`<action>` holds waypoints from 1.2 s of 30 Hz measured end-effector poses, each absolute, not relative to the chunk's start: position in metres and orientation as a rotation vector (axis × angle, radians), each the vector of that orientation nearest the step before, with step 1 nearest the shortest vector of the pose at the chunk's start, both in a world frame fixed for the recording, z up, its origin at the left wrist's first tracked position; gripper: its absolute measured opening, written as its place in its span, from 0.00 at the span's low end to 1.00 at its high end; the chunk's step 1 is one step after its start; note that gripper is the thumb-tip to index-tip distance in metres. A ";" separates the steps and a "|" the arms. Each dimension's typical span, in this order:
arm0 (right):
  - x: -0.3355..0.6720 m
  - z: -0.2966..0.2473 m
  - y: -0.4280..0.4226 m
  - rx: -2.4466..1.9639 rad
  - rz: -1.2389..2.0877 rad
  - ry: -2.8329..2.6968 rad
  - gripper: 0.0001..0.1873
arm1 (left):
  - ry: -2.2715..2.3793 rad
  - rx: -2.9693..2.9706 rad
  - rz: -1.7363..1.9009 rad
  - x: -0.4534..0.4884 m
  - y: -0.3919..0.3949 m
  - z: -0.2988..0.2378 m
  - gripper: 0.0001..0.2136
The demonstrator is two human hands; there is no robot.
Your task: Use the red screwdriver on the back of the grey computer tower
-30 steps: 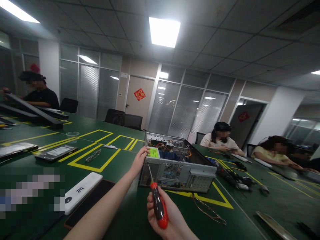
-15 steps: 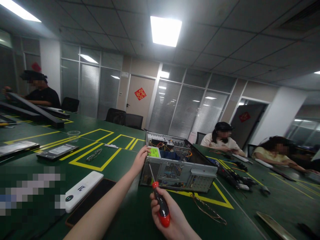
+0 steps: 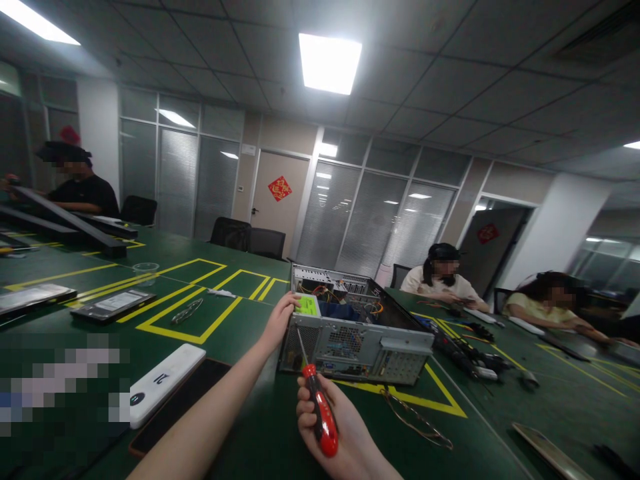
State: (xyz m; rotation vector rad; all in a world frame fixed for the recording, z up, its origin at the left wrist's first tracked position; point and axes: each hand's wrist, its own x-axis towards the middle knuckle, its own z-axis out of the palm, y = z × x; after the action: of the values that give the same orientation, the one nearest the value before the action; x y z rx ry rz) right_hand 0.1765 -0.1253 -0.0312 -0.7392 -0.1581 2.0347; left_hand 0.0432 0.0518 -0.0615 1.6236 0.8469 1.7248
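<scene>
An opened computer case (image 3: 373, 357) lies on the table in front of me, its rear panel facing me and cables showing inside. In its left rear corner sits a power supply (image 3: 307, 306) with a bright green label. My left hand (image 3: 281, 319) grips this corner, fingers bent over the power supply's left edge; the fingertips are partly hidden. Wrapped around a red and black screwdriver (image 3: 321, 413) is my right hand (image 3: 337, 430). The screwdriver's shaft points up and away, its tip against the perforated left part of the rear panel; the screw itself is too small to make out.
On the green table (image 3: 240, 407) to my left lie a white power bank (image 3: 167, 385), a dark phone (image 3: 193, 400) and hard drives (image 3: 113, 305). Glasses (image 3: 417, 419) lie right of my hand. Black cables (image 3: 473, 353) are beyond the case. Several people sit around the table.
The screwdriver handle has turned in my right hand, showing more red, and the fingers have shifted slightly. My left hand stays at the case corner.
</scene>
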 end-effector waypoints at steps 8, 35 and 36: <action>0.176 -0.031 -0.126 -0.850 2.045 -0.063 0.15 | 0.852 1.623 1.727 0.043 0.051 -0.060 0.09; 0.180 -0.032 -0.124 -0.808 2.043 -0.152 0.15 | 0.866 1.651 1.729 0.042 0.052 -0.063 0.09; 0.179 -0.031 -0.124 -0.837 2.030 -0.142 0.14 | 0.867 1.652 1.731 0.042 0.052 -0.063 0.10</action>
State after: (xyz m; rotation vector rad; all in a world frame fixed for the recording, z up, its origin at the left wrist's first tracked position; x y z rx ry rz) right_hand 0.1795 -0.1242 -0.0312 -0.8373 -0.1423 2.0297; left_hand 0.0422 0.0520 -0.0631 1.6522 0.8666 1.7307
